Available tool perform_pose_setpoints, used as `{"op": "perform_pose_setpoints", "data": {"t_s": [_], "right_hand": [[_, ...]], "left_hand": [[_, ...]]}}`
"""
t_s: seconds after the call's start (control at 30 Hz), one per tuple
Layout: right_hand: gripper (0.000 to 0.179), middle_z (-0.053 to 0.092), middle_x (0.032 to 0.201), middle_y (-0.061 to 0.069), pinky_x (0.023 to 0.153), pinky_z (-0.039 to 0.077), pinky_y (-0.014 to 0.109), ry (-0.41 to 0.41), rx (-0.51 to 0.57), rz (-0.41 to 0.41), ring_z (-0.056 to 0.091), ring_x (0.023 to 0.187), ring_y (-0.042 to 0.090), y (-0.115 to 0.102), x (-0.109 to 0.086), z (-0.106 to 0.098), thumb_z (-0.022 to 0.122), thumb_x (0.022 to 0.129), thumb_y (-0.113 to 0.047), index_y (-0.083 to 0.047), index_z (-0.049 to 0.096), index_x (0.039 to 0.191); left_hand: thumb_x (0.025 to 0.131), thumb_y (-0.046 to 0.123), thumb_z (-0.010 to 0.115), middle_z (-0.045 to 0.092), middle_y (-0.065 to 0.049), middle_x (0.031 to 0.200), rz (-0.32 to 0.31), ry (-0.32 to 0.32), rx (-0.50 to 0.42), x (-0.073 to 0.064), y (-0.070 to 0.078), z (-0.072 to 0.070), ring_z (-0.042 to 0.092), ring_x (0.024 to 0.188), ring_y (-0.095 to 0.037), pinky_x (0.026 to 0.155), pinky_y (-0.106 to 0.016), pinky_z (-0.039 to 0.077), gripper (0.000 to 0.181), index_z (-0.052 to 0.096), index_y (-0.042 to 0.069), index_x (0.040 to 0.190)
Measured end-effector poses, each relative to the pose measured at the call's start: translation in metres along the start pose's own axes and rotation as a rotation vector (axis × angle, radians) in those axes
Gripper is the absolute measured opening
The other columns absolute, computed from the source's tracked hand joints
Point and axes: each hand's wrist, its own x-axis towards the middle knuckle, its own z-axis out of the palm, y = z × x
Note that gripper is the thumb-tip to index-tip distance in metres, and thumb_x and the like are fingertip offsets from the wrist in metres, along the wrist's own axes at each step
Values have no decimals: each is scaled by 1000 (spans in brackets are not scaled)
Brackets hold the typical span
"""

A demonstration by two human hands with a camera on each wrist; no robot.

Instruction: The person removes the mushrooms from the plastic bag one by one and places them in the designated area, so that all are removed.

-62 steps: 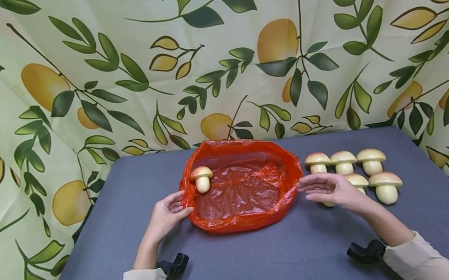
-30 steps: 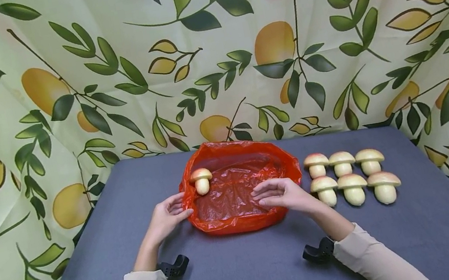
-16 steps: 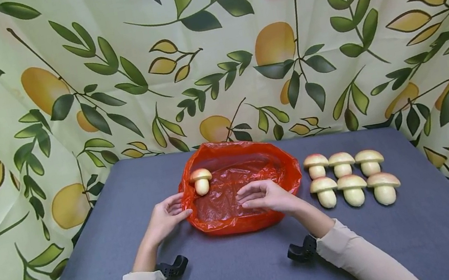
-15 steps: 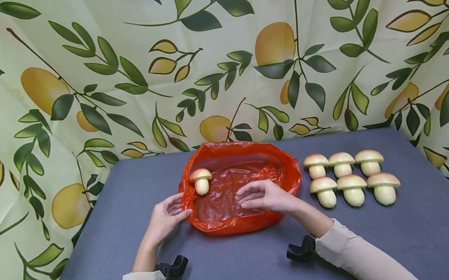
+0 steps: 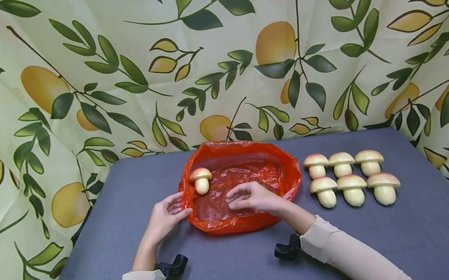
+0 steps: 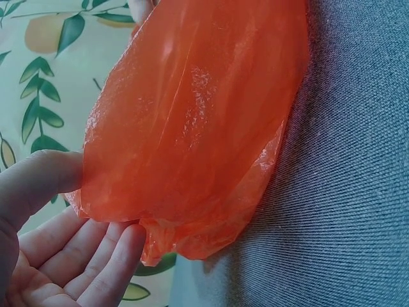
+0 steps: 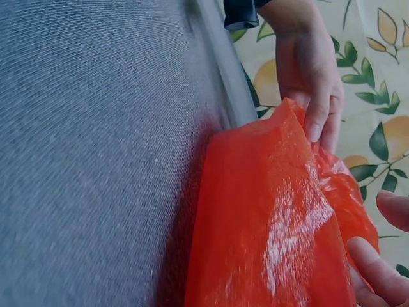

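Observation:
A red plastic bag [image 5: 239,225] stands on the table with its mouth spread wide. One toy mushroom [image 5: 201,181], with a tan-red cap and pale stem, is inside it at the left. My left hand [image 5: 166,215] grips the bag's left rim between thumb and fingers; the left wrist view shows thumb and fingertips [image 6: 131,240] at the plastic's edge. Over the bag's mouth, right of the mushroom, my right hand [image 5: 254,198] is held with loosely bent fingers and nothing in them. Only its fingertips [image 7: 367,256] show in the right wrist view, beside the bag.
Several more toy mushrooms [image 5: 352,190] stand in two rows on the grey table [image 5: 238,276], right of the bag. A leaf-and-fruit patterned cloth [image 5: 237,83] hangs behind and at both sides. Each wrist carries a black camera mount [image 5: 288,248].
My right hand has moved left from the bag's right rim to over its mouth, uncovering the front row of mushrooms. My left hand stays at the left rim.

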Motion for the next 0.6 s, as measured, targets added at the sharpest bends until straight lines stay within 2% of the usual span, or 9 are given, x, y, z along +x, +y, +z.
{"op": "perform_pose_setpoints", "data": {"t_s": [0.13, 0.37, 0.6], "right_hand": [[42, 69, 114, 23, 87, 58, 24, 10, 6, 52, 67, 88, 3, 0, 6, 4, 69, 88, -15, 8, 60, 121], [41, 70, 112, 20, 92, 58, 34, 61, 35, 111, 65, 86, 4, -2, 15, 10, 67, 89, -13, 8, 58, 124], [40, 66, 121, 26, 97, 55, 39, 120, 169, 168, 65, 89, 4, -1, 29, 20, 64, 91, -7, 9, 56, 126]], "left_hand": [[86, 7, 71, 62, -30, 119, -4, -1, 12, 0, 0, 0, 66, 106, -32, 91, -30, 58, 52, 52, -10, 131], [85, 7, 71, 62, -30, 119, -2, -5, 11, 1, 0, 0, 65, 106, -35, 91, -33, 58, 53, 52, -9, 132], [86, 7, 71, 61, -30, 120, -6, -4, 19, 0, 0, 0, 65, 107, -35, 92, -33, 57, 53, 52, -9, 132]]}}
